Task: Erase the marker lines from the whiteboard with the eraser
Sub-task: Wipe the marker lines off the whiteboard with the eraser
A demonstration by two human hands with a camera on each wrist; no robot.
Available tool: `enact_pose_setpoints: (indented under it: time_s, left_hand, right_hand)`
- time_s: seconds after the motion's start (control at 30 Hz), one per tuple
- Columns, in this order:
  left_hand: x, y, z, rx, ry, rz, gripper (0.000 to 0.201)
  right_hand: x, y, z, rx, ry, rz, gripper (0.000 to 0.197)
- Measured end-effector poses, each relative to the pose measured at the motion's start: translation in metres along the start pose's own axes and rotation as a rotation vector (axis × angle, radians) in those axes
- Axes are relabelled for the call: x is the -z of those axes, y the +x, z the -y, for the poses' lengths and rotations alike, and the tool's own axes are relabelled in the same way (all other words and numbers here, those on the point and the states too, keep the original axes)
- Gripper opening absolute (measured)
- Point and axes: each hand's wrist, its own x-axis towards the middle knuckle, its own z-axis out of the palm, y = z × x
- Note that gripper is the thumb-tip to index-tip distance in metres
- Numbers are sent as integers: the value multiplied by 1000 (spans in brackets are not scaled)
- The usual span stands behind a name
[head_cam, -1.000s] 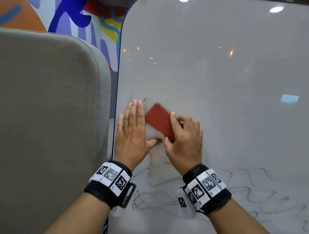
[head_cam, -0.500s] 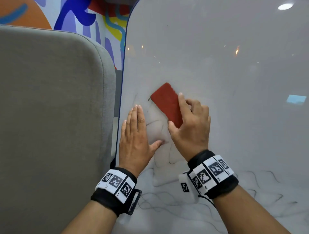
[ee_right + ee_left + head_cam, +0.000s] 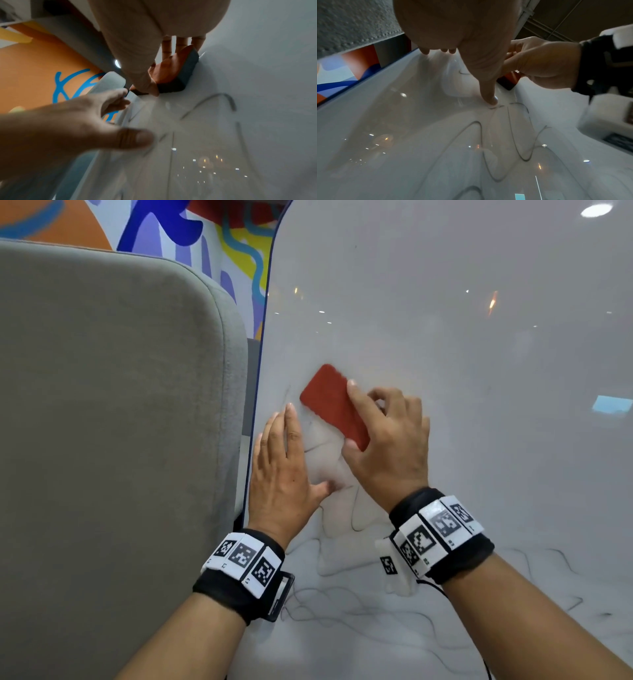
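Observation:
A red-backed eraser (image 3: 334, 405) with a dark felt face (image 3: 186, 70) lies against the whiteboard (image 3: 445, 344), tilted up to the left. My right hand (image 3: 387, 440) grips its lower right end, thumb on one long edge and fingers on the other. My left hand (image 3: 281, 470) rests flat on the board near its left edge, fingers straight, thumb (image 3: 489, 94) spread toward the eraser. Thin dark marker lines (image 3: 342, 594) wind across the board below both wrists, and a short line (image 3: 313, 446) runs between the hands. A faint wiped patch lies under the eraser.
A grey padded panel (image 3: 120, 422) stands just left of the board's blue rim (image 3: 265, 320). Behind it is a wall with orange, blue and yellow shapes (image 3: 191, 231). Ceiling lights reflect in the glossy upper board.
My right hand has pushed the eraser up the board and turned it steeper since a second ago. My left hand has stayed flat near the left edge.

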Motion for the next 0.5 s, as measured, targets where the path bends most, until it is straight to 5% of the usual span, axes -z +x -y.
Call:
enact_pose_setpoints:
  time_s: [0.13, 0.37, 0.5]
  left_hand:
    - [1, -3, 1, 39, -60, 42, 133]
    - [6, -6, -3, 96, -110, 71, 134]
    - [7, -9, -2, 100, -96, 92, 130]
  right_hand:
    - [-2, -18, -3, 210, -48, 122, 80]
    - [4, -8, -7, 222, -69, 126, 81]
    - [3, -16, -12, 455, -129, 253, 81]
